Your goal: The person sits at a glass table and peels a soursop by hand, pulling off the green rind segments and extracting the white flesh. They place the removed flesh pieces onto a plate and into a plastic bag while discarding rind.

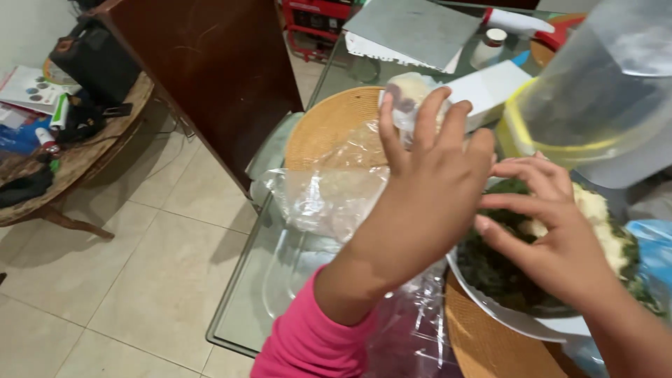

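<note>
Hands, two: left hand [437, 175] lifts one bag [406, 94], right hand [553, 224] touches one bowl [518, 318].

Table [294, 280]: clear glass, glossy, smooth. Round mat [329, 129] near far edge: woven fibre, matt, ribbed. Plastic wrap [329, 199] at left edge: thin clear film, crinkled, shiny. Bowl [518, 318]: white, smooth, glazed look; dark leafy greens [500, 269] moist, rough. Jug [602, 98]: translucent plastic, frosted. Sleeve [308, 343] on left arm: pink cloth, matt. Cabinet [217, 63]: dark wood, semi-gloss. Floor [140, 266]: pale tiles, smooth.
</note>
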